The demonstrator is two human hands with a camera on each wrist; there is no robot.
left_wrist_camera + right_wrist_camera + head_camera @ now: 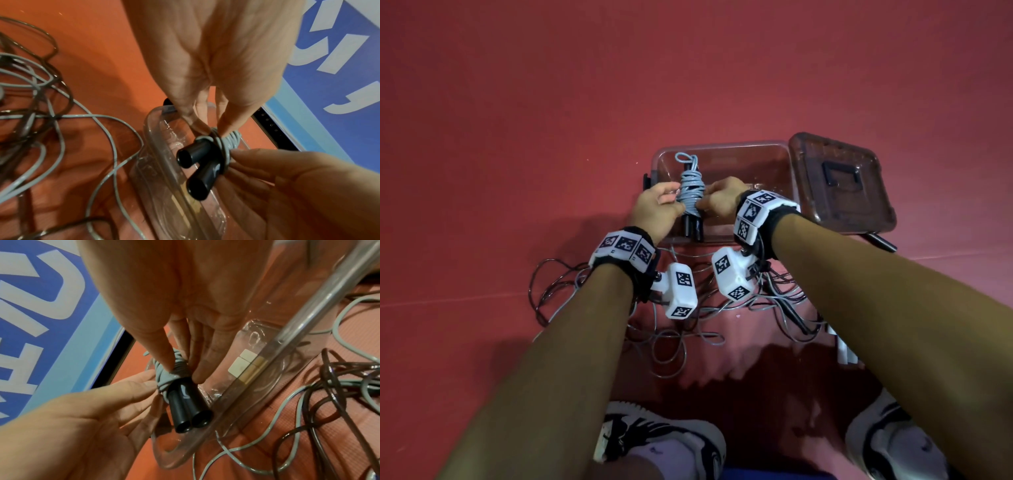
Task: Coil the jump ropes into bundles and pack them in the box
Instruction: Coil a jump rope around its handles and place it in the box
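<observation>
1. The red floor mat (551,137) fills the head view; both forearms reach in from 6 o'clock toward the middle.
2. A clear plastic box (756,150) sits open at the centre. Its dark tinted lid (839,181) lies at 3 o'clock of it, overlapping the box's right rim.
3. Loose grey and dark jump ropes (681,339) sprawl in a tangle at 6 o'clock of the box, under the wrists, between the box and the person's shoes (671,442). They crowd the near side of the box but do not cover its opening.
4. A blue board with white lettering (339,65) stands beyond the box in the wrist views.
5. The left hand (657,205) comes in at 9 o'clock of the bundle, thumb and fingers closed on the grey windings. In the left wrist view its fingertips (228,128) pinch the cord.
6. The right hand (719,198) mirrors it at 3 o'clock, its fingertips (197,378) pinching the same windings just above the handles.
7. The coiled grey jump rope bundle (690,192) sits between the two hands, inside the box's left part, wrapped round two black handles (692,224) that stick out toward 6 o'clock, below both grips. A small loop (686,159) pokes out at 12 o'clock. Whether the bundle touches the box floor cannot be told.
</observation>
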